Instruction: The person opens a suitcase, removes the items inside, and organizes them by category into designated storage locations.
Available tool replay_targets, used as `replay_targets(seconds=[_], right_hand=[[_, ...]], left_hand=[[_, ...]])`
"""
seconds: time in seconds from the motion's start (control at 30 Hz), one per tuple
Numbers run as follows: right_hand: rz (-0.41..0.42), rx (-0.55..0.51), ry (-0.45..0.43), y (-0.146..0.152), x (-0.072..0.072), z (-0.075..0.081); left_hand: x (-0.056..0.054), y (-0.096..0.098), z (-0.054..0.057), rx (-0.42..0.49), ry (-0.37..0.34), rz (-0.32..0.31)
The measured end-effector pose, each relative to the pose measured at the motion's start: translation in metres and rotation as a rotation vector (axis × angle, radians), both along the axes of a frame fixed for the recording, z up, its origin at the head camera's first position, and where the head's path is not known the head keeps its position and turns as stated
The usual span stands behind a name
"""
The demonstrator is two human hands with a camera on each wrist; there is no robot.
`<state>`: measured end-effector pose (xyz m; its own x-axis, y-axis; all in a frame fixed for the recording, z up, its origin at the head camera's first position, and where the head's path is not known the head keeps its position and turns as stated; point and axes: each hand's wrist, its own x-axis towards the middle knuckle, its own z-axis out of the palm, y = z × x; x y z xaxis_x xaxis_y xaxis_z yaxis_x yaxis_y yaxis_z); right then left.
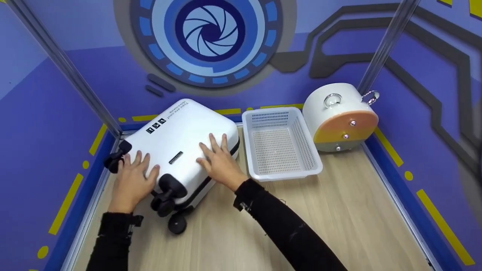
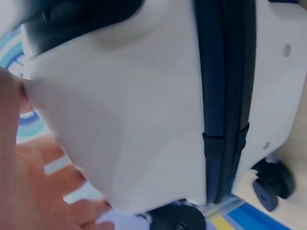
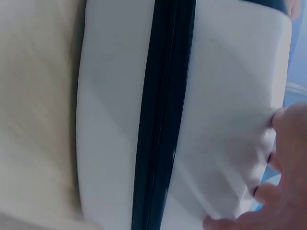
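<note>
A white suitcase (image 1: 192,128) lies flat, its black wheels (image 1: 165,195) toward the near left. My left hand (image 1: 131,182) rests on its upper face at the wheel end, fingers spread, between two wheels. Across the same face, nearer the right side edge, my right hand (image 1: 222,165) rests with its fingers extended. In the left wrist view, the wheel end of the suitcase (image 2: 120,120) shows a dark zipper band beside the fingers (image 2: 43,187). The right wrist view shows the long side of the suitcase (image 3: 225,96) with its dark seam; the fingers (image 3: 266,191) touch the shell's edge.
Right of the suitcase stands a white perforated basket (image 1: 316,165). Beyond it, a round white bag (image 1: 333,118) with an orange, yellow and green front and ring handles sits in the back right corner. Purple printed walls (image 1: 94,71) enclose the wood-grain surface (image 1: 339,210).
</note>
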<state>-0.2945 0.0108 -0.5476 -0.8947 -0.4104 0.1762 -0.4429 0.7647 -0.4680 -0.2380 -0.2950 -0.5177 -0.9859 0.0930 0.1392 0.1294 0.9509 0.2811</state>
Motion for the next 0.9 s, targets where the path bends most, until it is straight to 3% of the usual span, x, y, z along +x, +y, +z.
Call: replay_targets(seconds=[0.23,0.37,0.5,0.57,0.67,0.77,0.9], right_hand=[[0.005,0.000,-0.045,0.010,-0.024,0.005],[-0.003,-0.025,-0.022,0.008,-0.028,0.003],[-0.066,-0.039,-0.047,-0.007,-0.003,0.007],[-0.073,-0.032,-0.089,-0.021,0.020,0.012],[-0.010,-0.012,-0.128,-0.043,0.053,0.021],[0.039,0.050,-0.097,-0.056,0.071,0.024],[0.020,0.135,0.013,-0.057,0.073,0.022]], left_hand=[[0.018,0.038,-0.011,-0.065,0.139,0.079],[0.023,0.043,-0.015,-0.038,0.184,0.107],[0.020,0.022,-0.007,0.057,0.190,0.128],[0.013,0.002,0.000,0.133,0.196,0.155],[-0.004,-0.026,0.005,0.242,0.189,0.208],[-0.023,-0.047,-0.002,0.255,0.105,0.195],[-0.036,-0.057,-0.016,0.288,0.016,0.165]])
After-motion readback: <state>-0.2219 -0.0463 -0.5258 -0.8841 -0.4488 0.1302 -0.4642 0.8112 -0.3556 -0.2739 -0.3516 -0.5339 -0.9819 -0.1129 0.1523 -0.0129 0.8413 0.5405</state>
